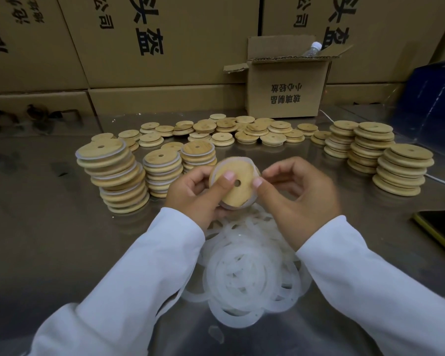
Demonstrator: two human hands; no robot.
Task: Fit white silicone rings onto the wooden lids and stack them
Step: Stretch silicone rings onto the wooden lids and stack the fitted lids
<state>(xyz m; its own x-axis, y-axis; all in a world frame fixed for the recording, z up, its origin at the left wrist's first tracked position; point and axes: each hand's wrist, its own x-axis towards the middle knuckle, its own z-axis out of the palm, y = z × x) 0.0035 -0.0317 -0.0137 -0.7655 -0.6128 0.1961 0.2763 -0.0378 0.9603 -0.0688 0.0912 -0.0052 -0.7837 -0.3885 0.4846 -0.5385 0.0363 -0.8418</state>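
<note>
Wooden lid [233, 181] with centre hole, held above the steel table [49, 227], left hand [190, 199] gripping it with thumb on its face, right hand [298, 194] pinching the white silicone ring [254, 167] at its right rim, loose rings [244, 276] piled beneath, ringed stacks [116, 176] to the left.

Dim, warm light; soft glare on the metal table [49, 227], wide-angle bending at edges.
</note>
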